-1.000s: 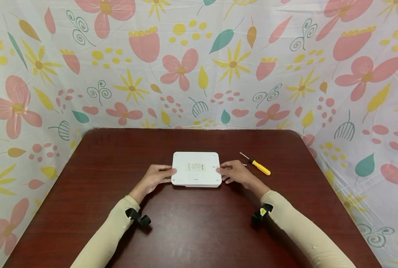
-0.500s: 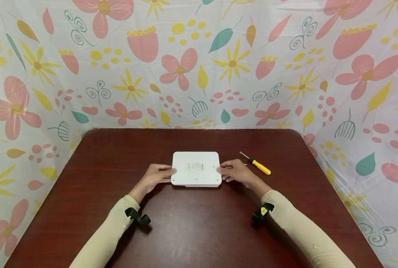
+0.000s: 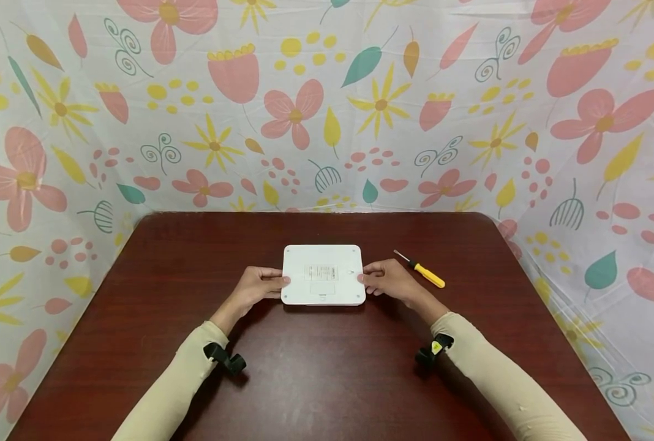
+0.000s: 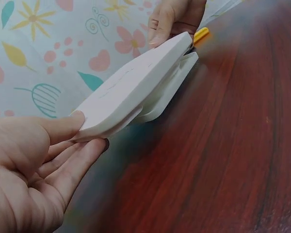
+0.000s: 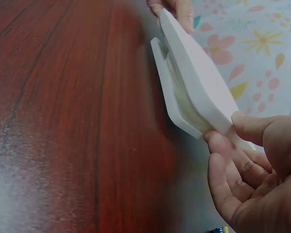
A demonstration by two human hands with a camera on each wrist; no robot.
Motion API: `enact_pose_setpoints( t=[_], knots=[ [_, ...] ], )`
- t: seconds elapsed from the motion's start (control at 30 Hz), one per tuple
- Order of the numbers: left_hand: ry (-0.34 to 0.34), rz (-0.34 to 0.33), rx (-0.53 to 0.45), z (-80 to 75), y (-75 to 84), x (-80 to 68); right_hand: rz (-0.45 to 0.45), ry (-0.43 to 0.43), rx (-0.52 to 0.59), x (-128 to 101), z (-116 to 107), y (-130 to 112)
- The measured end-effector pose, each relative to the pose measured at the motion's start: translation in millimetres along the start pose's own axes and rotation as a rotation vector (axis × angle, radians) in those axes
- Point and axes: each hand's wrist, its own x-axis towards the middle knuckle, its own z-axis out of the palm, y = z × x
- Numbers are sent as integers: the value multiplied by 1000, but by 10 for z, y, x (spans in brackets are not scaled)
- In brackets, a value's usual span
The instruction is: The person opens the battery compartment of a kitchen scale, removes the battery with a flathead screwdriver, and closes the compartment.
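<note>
A white kitchen scale point(image 3: 296, 288) is held underside up above the table, its printed label and a small rectangular cover facing me. My left hand point(image 3: 255, 286) pinches its left edge, thumb on the upturned face and fingers beneath. The right edge is pinched likewise by my right hand point(image 3: 390, 282). In the left wrist view, a thinner plate point(image 4: 172, 92) shows below the body of the scale point(image 4: 121, 92), with a gap between them. The right wrist view shows the same plate point(image 5: 167, 92) close over the table. Its lower face is hidden.
A yellow-handled screwdriver point(image 3: 428, 275) lies right of my right hand, on the dark red wooden table point(image 3: 327, 367). A small blue and yellow item point(image 5: 220, 229) peeks in at the bottom of the right wrist view. Floral cloth point(image 3: 327, 122) hangs behind the table.
The scale's far edge has risen slightly in the head view, and the strip showing below its near edge has narrowed. Both hands have shifted up a little with it, keeping their grip.
</note>
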Motion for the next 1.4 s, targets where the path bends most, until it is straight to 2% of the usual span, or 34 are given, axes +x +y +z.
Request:
enact_pose_setpoints(
  t=[0.17, 0.37, 0.7, 0.87, 1.1, 1.23, 1.4],
  knots=[
    [-13, 83, 51, -18, 84, -28, -59, 10, -41, -28, -36, -77],
    [-17, 150, 128, -24, 138, -46, -119, 36, -92, -45, -44, -134],
    [12, 222, 222, -18, 228, -59, -220, 111, -179, -58, -57, -166],
    [23, 225, 234, -26, 279, -76, -295, 171, -233, -71, -57, -188],
    [71, 251, 386, -58, 297, -93, -404, 220, -324, -87, -51, -177],
    [82, 305, 459, -80, 293, -96, -466, 224, -369, -97, -49, -176],
    [78, 372, 513, -92, 288, -107, -500, 190, -399, -105, -56, -161]
  ],
)
